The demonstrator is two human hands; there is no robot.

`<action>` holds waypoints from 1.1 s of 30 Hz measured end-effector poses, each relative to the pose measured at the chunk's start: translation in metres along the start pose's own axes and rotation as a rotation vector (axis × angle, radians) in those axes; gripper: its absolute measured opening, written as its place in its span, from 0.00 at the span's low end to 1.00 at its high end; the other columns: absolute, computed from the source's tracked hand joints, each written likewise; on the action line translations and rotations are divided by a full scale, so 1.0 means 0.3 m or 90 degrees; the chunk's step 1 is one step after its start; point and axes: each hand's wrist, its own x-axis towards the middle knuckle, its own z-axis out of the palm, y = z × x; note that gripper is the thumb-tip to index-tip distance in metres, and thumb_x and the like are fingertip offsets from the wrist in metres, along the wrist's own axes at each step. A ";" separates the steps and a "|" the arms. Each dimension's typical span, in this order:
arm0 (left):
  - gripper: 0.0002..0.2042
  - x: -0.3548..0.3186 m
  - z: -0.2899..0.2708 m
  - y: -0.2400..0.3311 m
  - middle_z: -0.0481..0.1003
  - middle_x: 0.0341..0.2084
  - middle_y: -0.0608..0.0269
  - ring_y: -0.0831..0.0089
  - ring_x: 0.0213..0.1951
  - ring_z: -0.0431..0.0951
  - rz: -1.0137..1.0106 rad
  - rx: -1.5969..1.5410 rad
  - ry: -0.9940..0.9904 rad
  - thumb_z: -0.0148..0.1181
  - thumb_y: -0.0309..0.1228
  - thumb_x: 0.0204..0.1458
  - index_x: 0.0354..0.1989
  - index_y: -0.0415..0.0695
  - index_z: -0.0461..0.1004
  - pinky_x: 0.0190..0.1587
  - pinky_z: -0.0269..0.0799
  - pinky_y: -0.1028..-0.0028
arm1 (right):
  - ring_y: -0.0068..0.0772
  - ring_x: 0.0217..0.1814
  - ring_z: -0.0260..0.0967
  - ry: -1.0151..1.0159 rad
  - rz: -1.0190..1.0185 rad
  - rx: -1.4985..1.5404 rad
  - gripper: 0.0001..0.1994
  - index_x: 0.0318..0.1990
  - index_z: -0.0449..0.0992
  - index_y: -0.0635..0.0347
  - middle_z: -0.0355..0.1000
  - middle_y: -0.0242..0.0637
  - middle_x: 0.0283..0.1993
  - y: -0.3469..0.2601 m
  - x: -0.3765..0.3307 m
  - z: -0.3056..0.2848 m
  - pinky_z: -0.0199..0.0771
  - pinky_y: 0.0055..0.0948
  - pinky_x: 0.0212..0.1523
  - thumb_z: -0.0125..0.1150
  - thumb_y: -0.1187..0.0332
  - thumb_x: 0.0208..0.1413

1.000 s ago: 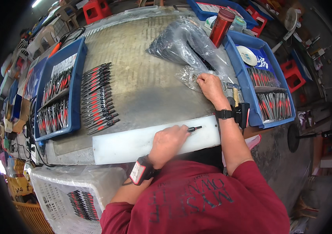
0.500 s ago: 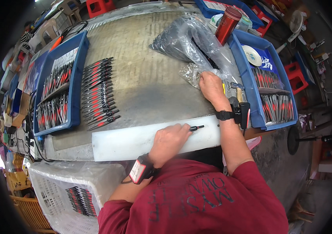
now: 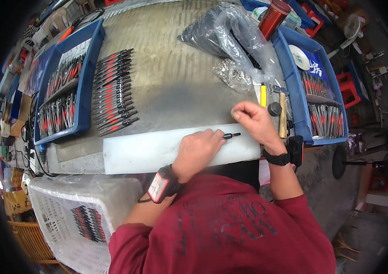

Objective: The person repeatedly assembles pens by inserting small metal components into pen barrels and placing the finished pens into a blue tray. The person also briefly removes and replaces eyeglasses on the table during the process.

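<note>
My left hand (image 3: 199, 151) is closed round a slim black pen-shaped tool (image 3: 231, 135), whose dark end sticks out past the fingertips over a white board (image 3: 134, 150). Just right of that end, my right hand (image 3: 256, 123) hovers with thumb and forefinger pinched together; whatever they hold is too small to make out. Beyond it lies a clear bag of small shiny metal parts (image 3: 234, 76). A row of similar black-and-red pen-shaped tools (image 3: 112, 93) lies on the table to the left.
Blue trays of such tools flank me, one on the left (image 3: 84, 107) and one on the right (image 3: 287, 75). A hammer (image 3: 282, 114), a yellow-handled tool (image 3: 263, 95), a large plastic bag (image 3: 230, 34) and a red flask (image 3: 274, 20) are beyond. A white basket (image 3: 61, 194) stands lower left.
My right hand has drawn back from the bag of small metal parts toward the black tool, fingers pinched. My left hand keeps its hold, nearly unmoved; the whole view has shifted slightly.
</note>
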 end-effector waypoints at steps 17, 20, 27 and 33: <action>0.09 -0.001 0.005 -0.007 0.67 0.16 0.63 0.64 0.18 0.72 -0.001 -0.010 0.026 0.62 0.34 0.47 0.29 0.45 0.69 0.18 0.67 0.67 | 0.31 0.35 0.66 -0.002 -0.132 -0.137 0.03 0.30 0.74 0.65 0.71 0.35 0.31 0.031 -0.097 0.039 0.65 0.27 0.38 0.61 0.74 0.50; 0.09 -0.002 0.006 -0.007 0.67 0.16 0.63 0.64 0.18 0.72 -0.003 -0.010 0.022 0.62 0.34 0.47 0.29 0.45 0.69 0.18 0.67 0.68 | 0.31 0.34 0.66 -0.001 -0.139 -0.152 0.03 0.30 0.74 0.65 0.71 0.36 0.31 0.031 -0.099 0.037 0.65 0.27 0.38 0.61 0.75 0.50; 0.09 -0.003 0.006 -0.004 0.66 0.16 0.63 0.65 0.18 0.72 -0.004 -0.005 0.013 0.61 0.35 0.48 0.29 0.45 0.69 0.18 0.67 0.68 | 0.39 0.34 0.67 -0.012 -0.236 -0.264 0.03 0.30 0.73 0.64 0.71 0.38 0.30 0.020 -0.101 0.029 0.66 0.31 0.38 0.59 0.78 0.46; 0.09 -0.003 0.004 0.000 0.66 0.16 0.63 0.65 0.18 0.72 -0.001 0.009 0.004 0.61 0.35 0.48 0.29 0.45 0.69 0.18 0.67 0.67 | 0.42 0.35 0.68 -0.073 -0.318 -0.361 0.05 0.31 0.74 0.64 0.71 0.40 0.30 0.009 -0.088 0.015 0.67 0.33 0.37 0.60 0.78 0.44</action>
